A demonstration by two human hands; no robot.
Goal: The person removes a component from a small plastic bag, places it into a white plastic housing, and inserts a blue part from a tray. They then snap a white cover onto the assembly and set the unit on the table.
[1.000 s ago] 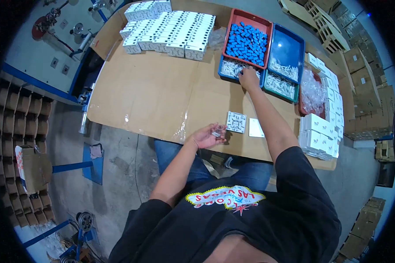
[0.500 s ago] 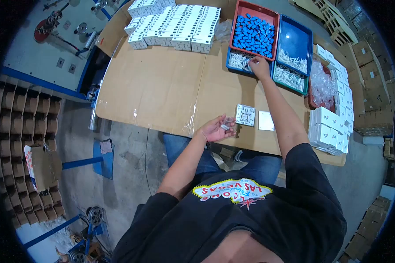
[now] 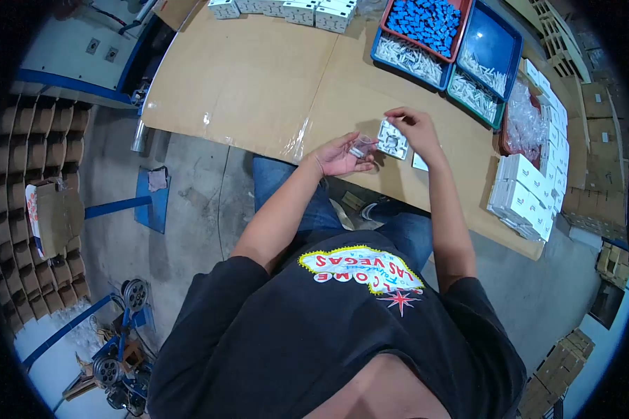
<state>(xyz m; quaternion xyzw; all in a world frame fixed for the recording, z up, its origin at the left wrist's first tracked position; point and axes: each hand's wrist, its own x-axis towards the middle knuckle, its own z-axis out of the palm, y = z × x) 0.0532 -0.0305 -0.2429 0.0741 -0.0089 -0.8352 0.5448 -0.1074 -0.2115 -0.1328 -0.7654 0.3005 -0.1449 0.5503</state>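
My left hand (image 3: 335, 156) is palm up at the table's front edge, its fingers curled around a small clear plastic bag (image 3: 361, 144) with something whitish in it. Just to the right, my right hand (image 3: 419, 134) hovers over a white square piece with a dark pattern (image 3: 391, 142). Its thumb and fingers are pinched together, and whatever is between them is too small to make out. A plain white square (image 3: 419, 163) lies partly hidden under my right wrist.
A red tray of blue pieces (image 3: 426, 26) sits on a blue tray of white plugs (image 3: 409, 59). Nearby are a green tray (image 3: 475, 98), another blue tray (image 3: 493, 45) and clear bags (image 3: 523, 119). White boxes (image 3: 524, 192) stand at right; more white boxes (image 3: 300, 12) line the back.
My right hand has come back from the tray of white plugs to the patterned square. My left hand still holds the bag. The camera view has shifted, so the table appears higher.
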